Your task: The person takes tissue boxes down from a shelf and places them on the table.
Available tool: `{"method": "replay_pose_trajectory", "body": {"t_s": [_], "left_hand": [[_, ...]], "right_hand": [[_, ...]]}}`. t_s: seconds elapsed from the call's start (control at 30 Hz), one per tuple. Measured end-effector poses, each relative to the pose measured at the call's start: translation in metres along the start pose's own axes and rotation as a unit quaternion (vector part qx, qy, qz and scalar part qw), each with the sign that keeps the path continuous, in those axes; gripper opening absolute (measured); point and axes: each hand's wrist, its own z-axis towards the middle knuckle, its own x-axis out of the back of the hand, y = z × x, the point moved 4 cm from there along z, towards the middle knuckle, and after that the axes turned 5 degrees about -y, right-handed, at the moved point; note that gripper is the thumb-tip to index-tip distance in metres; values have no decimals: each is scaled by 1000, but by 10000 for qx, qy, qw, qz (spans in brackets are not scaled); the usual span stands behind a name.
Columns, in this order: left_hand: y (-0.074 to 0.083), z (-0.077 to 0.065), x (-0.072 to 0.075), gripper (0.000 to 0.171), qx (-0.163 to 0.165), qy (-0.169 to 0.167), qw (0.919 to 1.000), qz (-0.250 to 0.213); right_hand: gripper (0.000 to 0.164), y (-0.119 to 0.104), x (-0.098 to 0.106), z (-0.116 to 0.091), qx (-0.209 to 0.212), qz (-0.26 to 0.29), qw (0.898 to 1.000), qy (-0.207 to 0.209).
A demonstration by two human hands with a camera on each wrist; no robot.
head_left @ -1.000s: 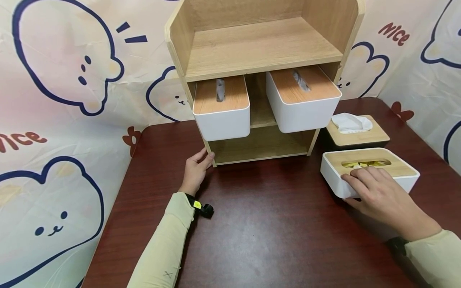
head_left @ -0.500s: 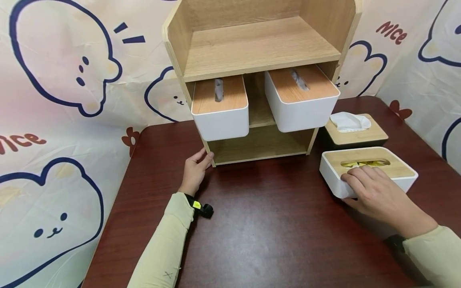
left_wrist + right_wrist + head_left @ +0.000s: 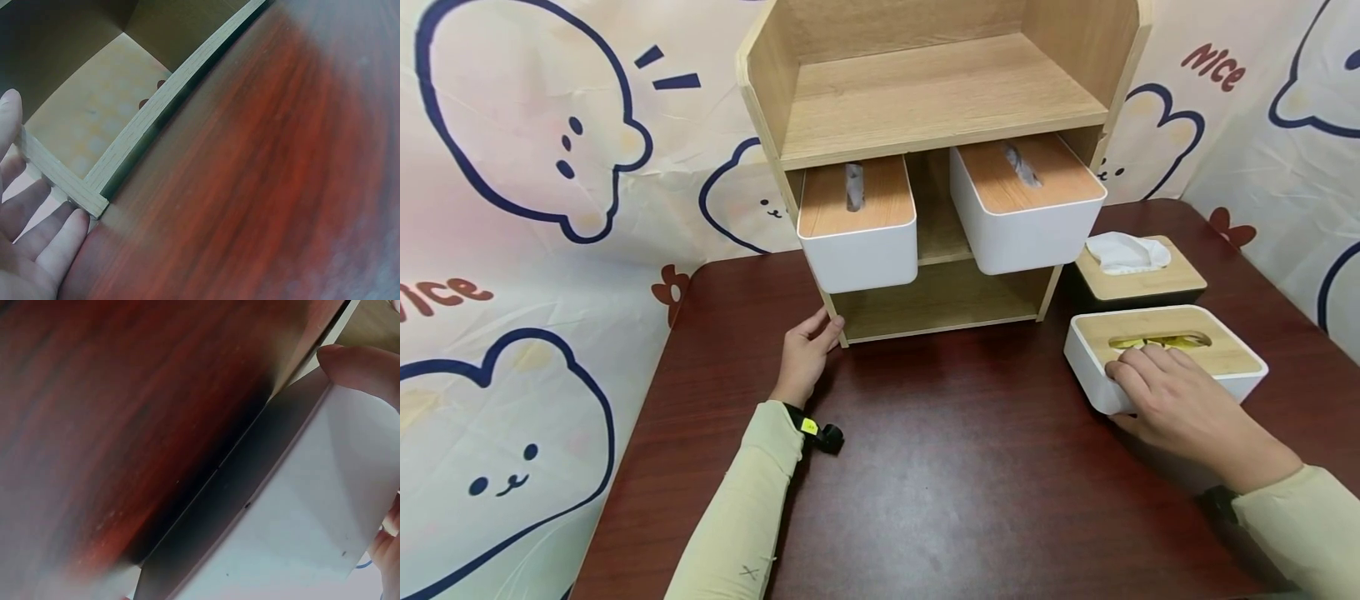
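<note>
White box and shelf unit, one hand to each

Pale sleeves (image 3: 737, 500) are worn on both arms; a black wrist device (image 3: 831, 439) is seen below the left hand. A dark red-brown table (image 3: 925, 475) is spread beneath the hands.

Right hand (image 3: 1195, 408) — fingers bent; a white box (image 3: 1213, 354) is gripped at its near long side, the thumb set low on the front wall, the fingers laid over the edge of the wooden lid (image 3: 1150, 323). Something yellow (image 3: 1183, 340) is visible in the slot just beyond the fingers.

Left hand (image 3: 805, 354) — curled; the foot of the left upright (image 3: 62, 175) of a wooden shelf unit (image 3: 940, 96) is held between thumb and fingers.

Beyond the right hand, a dark-sided box (image 3: 1172, 279) is placed, its lid topped by white tissue (image 3: 1127, 252).

Beyond the left hand, a left shelf box (image 3: 865, 258) is housed in the middle bay, its front jutting out. A right shelf box (image 3: 1037, 233), nearer the right hand, is likewise left jutting.

Farthest from both hands, a bear-printed cloth (image 3: 550, 292) is hung.
</note>
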Motion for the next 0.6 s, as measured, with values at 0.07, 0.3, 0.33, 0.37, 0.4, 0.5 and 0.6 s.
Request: {"method": "replay_pose_trajectory", "body": {"t_s": [0.07,0.3,0.33,0.37,0.4,0.5,0.6], "left_hand": [[0,0,0,64,-8,12,10000,11],[2,-1,0,63,2,30,10000,31],[1,-1,0,63,7,35,10000,26],[1,-1,0,63,12,34,10000,20],[1,-1,0,63,19,34,10000,11],[-1,0,0,64,23,29,10000,-7],[-1,0,0,64,13,30,10000,-9]], "right_hand": [[53,0,0,0,7,5,10000,-25],[51,-1,-2,0,9,-41,9999,-123],[51,-2,-2,0,6,-56,9999,-144],[52,-2,-2,0,1,-74,9998,-166],[53,-2,-2,0,-7,-91,9998,-189],[59,-3,-2,0,-43,-145,9995,-260],[66,-3,-1,0,-94,-193,9993,-315]]}}
